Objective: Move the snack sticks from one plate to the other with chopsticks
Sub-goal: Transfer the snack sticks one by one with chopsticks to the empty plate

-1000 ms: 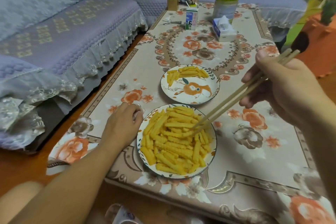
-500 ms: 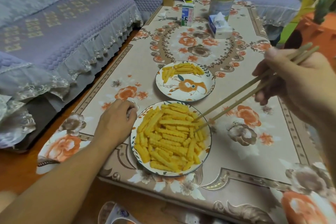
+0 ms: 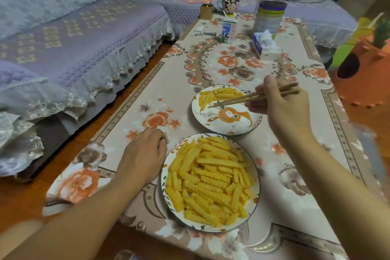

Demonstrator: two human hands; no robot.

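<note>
Sticks (image 3: pixel 211 181): most heaped on near plate (image 3: pixel 256 188); small row along far edge of far plate (image 3: pixel 228 131). My guess: far plate is target, job barely begun, bulk left.

Chopsticks (image 3: pixel 253 97): tips over far plate by that row; cannot tell if stick between tips.

My right hand (image 3: pixel 280 107) above far plate's right side, fingers closed on chopsticks. My left hand (image 3: pixel 145 154) loosely curled, palm down on worktop (image 3: pixel 295 154), against near plate's left rim, holding nothing.

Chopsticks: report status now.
Right hand holds chopsticks, tips over far plate; stick between them unclear. Left hand rests beside full near plate. Nothing in the way.
</note>
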